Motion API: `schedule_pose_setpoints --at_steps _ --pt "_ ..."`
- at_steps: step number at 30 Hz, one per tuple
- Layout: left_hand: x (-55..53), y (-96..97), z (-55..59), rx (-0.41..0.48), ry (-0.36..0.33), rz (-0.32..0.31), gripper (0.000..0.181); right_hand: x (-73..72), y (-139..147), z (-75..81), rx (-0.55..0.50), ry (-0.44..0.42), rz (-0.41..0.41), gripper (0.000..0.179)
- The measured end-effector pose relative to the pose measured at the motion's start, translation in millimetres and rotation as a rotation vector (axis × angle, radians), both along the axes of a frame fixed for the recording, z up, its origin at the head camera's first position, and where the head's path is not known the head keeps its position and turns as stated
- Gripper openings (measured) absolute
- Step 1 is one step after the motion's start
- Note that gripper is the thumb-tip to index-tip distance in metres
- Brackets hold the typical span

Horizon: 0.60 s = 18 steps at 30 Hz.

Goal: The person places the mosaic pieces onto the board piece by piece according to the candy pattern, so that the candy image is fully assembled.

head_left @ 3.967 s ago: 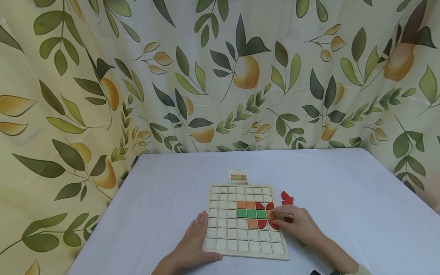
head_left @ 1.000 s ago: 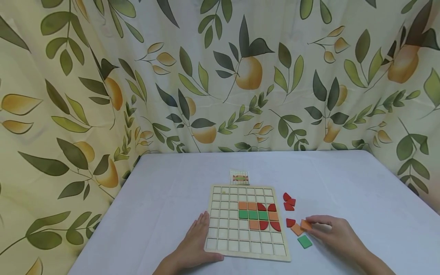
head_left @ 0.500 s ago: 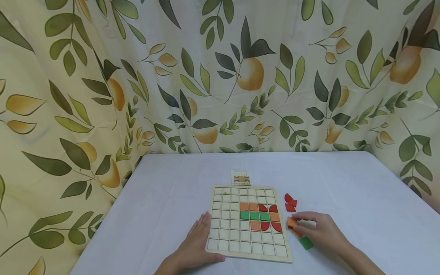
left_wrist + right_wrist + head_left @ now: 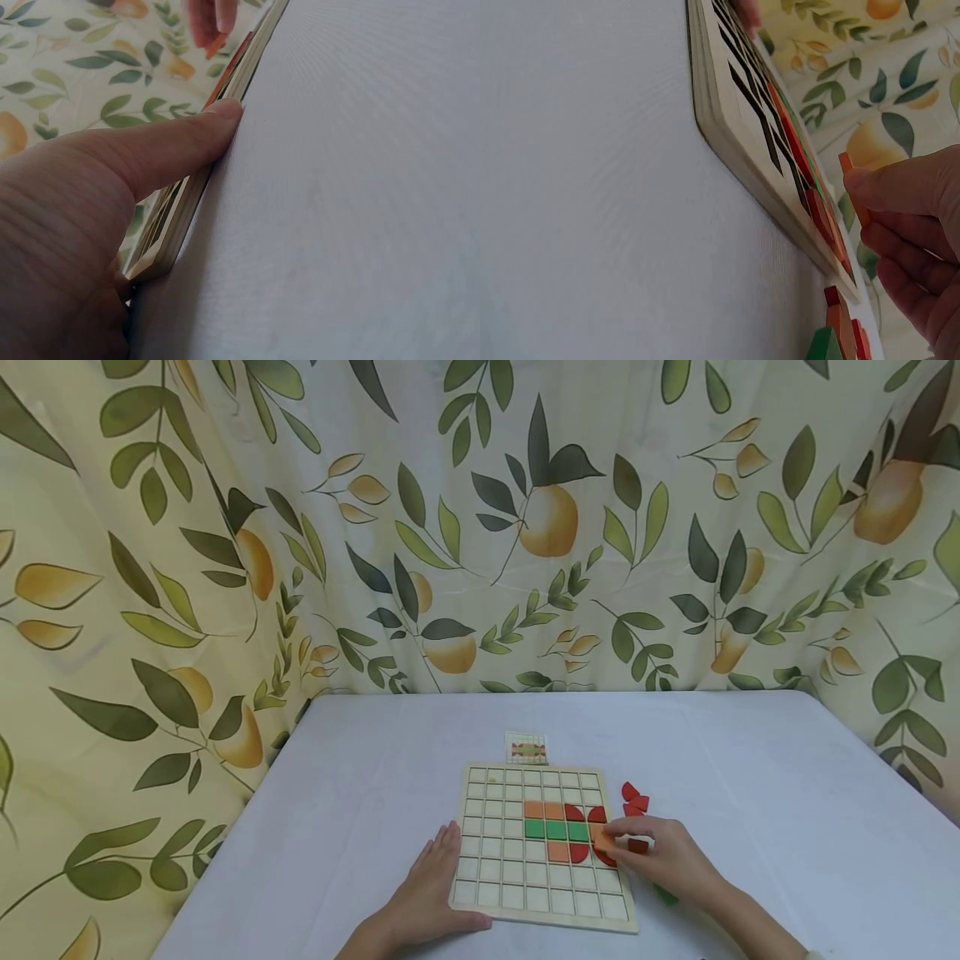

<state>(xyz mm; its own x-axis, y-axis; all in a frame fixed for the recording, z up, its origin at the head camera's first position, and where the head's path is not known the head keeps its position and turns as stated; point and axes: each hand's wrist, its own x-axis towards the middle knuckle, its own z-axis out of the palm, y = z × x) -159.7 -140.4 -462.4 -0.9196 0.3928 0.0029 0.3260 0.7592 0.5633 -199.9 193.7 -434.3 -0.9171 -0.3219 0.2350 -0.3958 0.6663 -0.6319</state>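
A square wooden grid board (image 4: 517, 912) lies on the table. Green square tiles (image 4: 556, 831) make a row on it, with orange squares (image 4: 543, 810) and red quarter-round tiles (image 4: 579, 853) around them. My right hand (image 4: 667, 860) pinches an orange square tile (image 4: 846, 162) between thumb and fingertips, raised over the board's right side. It covers part of the tiles there. My left hand (image 4: 423, 893) rests against the board's near left corner, fingers straight along the left side. In the left wrist view its thumb (image 4: 180, 146) presses the board's edge.
Just beyond the board lies a small pattern card (image 4: 527, 749). Loose red tiles (image 4: 634, 799) lie to the right of the board. A loose green tile (image 4: 665, 896) is partly hidden under my right hand. A leaf-and-fruit curtain (image 4: 480, 527) hangs behind the white table (image 4: 360, 777).
My right hand set an orange tile at the row's right end, then took another from the loose pieces and carried it left over the board. My left hand stays at the corner.
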Motion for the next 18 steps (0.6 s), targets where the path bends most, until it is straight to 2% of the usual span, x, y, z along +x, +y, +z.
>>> schedule_pose_setpoints --at_steps 8,18 --pt "-1.1 0.2 -0.9 -0.012 0.010 -0.004 0.122 -3.6 -16 -2.1 -0.048 -0.020 0.075 0.027" --pt "-0.7 -0.3 -0.1 0.001 -0.011 -0.003 0.122 -8.7 -27 -3.4 -0.044 0.056 0.164 0.025"
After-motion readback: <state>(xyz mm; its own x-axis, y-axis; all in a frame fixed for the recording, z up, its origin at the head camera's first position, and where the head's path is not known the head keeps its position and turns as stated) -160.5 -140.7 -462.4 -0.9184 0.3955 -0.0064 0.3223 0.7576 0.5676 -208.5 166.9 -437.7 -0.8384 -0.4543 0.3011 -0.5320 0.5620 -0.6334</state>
